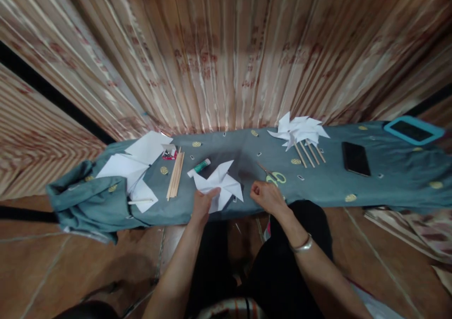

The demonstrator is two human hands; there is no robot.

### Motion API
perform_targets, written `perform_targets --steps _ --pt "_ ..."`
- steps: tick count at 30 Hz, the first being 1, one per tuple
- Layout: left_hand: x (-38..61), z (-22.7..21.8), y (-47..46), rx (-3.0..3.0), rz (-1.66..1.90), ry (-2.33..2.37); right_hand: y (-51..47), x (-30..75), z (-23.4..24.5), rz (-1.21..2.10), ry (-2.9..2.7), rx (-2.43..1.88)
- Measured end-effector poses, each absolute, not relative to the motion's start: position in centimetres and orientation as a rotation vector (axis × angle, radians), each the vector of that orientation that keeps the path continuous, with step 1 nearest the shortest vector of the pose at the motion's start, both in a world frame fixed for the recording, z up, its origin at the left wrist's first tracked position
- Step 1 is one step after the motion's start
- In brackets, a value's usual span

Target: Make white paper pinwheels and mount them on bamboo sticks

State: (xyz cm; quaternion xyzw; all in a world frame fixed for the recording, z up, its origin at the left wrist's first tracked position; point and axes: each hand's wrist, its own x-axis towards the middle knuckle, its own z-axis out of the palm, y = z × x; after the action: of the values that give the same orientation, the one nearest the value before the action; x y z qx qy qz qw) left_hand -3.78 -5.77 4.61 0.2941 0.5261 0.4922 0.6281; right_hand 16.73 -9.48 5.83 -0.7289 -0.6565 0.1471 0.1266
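Skewers (pixel 175 174) lie left of the pinwheel (pixel 219 184), seemingly scissors (pixel 273 175) right.

A matt white paper pinwheel (pixel 219 184) lies on soft grey-green cloth (pixel 388 177) beside pale wooden sticks (pixel 175 173).

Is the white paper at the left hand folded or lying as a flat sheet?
Folded. The white paper shows pointed flaps and creases, like a pinwheel; the left hand grips its lower edge.
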Motion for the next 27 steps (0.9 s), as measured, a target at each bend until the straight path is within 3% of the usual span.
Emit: perform_targets --steps 9,20,27 --pt "-4.7 4.5 -5.5 0.748 1.105 1.223 -9.9 15.5 5.8 0.362 -1.961 -1.995" --pt "-4.7 2.1 -5.1 0.739 1.216 1.177 -10.4 13.8 2.4 -0.082 -1.914 -1.864" --pt "-6.2 4.2 -7.3 0.71 1.335 1.173 -12.3 12.7 3.2 0.323 -1.409 -1.557"
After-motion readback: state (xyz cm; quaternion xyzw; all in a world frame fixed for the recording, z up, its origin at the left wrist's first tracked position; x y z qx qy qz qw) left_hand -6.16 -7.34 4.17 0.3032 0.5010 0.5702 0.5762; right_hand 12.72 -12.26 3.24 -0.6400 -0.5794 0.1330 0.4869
